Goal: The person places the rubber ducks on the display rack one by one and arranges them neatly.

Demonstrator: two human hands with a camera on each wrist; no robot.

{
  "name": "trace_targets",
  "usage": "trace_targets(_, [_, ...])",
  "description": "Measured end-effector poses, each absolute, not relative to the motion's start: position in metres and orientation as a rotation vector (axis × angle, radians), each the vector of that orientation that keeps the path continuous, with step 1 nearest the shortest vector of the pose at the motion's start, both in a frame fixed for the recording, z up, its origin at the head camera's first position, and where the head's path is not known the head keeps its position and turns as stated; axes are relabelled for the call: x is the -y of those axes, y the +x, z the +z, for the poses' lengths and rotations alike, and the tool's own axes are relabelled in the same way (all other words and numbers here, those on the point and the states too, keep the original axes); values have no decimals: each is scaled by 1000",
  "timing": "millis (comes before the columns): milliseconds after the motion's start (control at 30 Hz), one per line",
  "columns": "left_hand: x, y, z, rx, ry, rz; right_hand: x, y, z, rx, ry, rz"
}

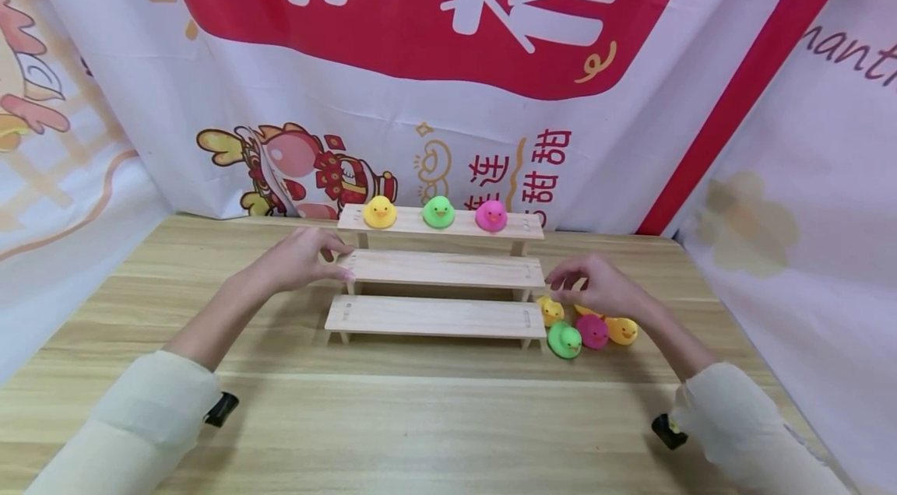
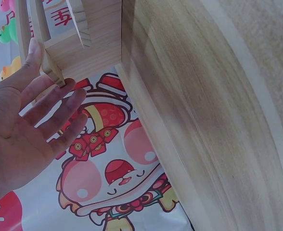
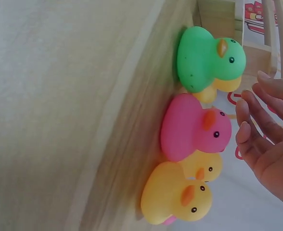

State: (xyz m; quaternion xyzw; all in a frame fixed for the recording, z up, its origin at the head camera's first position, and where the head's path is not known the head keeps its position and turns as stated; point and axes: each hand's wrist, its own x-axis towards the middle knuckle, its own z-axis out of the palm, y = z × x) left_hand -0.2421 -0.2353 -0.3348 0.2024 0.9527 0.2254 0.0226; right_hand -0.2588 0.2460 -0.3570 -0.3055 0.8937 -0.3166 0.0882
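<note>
A pale wooden three-step display stand (image 1: 445, 269) stands before the cloth backdrop. My left hand (image 1: 303, 260) pinches the left end of its middle board, thumb on top and a finger at the underside in the left wrist view. Beside that board's right end hovers my right hand (image 1: 599, 286), its fingers loosely bent and nothing in them. On the top board sit a yellow duck (image 1: 379, 212), a green duck (image 1: 438, 212) and a pink duck (image 1: 491, 215). Below the right hand are another green duck (image 3: 199, 60), another pink duck (image 3: 182, 127) and several yellow ducks (image 3: 163, 192), partly overlapping.
The wood-grain table (image 1: 420, 425) carries the stand and the loose ducks. A printed cloth (image 1: 392, 106) hangs right behind the stand, and more cloth (image 1: 806, 261) closes off the right side.
</note>
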Motion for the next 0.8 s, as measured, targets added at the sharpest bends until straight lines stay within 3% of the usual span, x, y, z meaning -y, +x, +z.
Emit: trace_targets(800, [236, -243, -335, -2948, 652, 717, -240, -261, -375, -2618, -900, -859])
